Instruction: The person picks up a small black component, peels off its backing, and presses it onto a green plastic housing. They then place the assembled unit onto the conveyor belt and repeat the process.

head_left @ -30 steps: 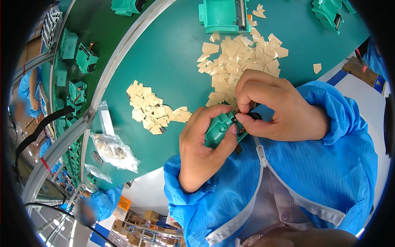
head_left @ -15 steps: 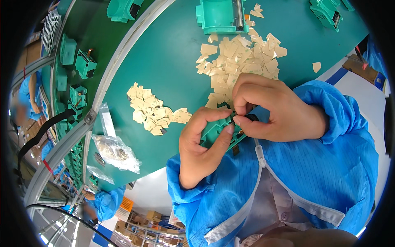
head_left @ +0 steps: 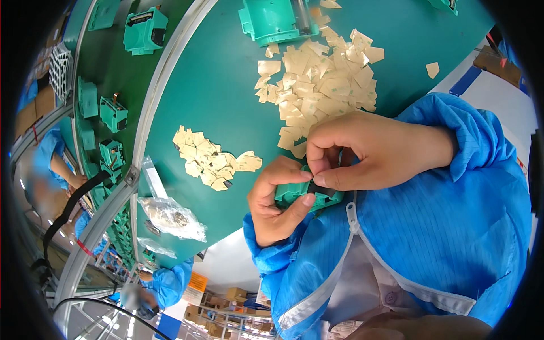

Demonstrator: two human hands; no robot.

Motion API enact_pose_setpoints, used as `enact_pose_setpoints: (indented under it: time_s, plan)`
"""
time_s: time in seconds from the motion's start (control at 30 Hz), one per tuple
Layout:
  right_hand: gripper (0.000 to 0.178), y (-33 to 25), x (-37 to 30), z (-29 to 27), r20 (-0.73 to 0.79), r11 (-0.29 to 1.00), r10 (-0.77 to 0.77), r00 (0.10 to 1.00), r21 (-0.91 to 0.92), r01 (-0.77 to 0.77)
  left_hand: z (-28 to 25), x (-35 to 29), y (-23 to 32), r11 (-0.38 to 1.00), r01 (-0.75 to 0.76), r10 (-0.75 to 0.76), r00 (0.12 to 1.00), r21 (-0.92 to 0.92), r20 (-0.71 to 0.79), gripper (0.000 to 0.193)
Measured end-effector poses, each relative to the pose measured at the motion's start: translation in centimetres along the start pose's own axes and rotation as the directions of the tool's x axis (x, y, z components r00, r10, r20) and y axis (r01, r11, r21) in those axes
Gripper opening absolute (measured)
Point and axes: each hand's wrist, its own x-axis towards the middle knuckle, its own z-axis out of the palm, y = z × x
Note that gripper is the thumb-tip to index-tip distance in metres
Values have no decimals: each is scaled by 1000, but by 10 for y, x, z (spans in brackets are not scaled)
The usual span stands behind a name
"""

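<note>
Head view showed your left hand (head_left: 271,205) clamped on a green housing (head_left: 288,194), held in front of your blue jacket (head_left: 430,226), near the green table (head_left: 241,107). Your right hand (head_left: 371,148) had its thumb and forefinger tips together at the housing; whether they pinched anything, I could not tell. The step looked like fine fingertip work, and the next move seemed to call for a firm left grip and light right-hand pressure.

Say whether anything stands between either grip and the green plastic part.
Nothing visible does: the left grip holds the green plastic part, and the right grip is pinched right at it. The larger paper pile lies beyond.
</note>
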Motion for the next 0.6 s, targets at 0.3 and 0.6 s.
enact_pose_setpoints:
  time_s: [0.3,0.6]
  plan:
    - [18,0,-5,1,10,998,47,999,31,-47,17,-1,-6,942,51,-85,992,-331,-90,42]
    - [19,-1,-4,2,15,996,76,997,36,-77,17,-2,-10,927,46,-88,992,-373,-95,42]
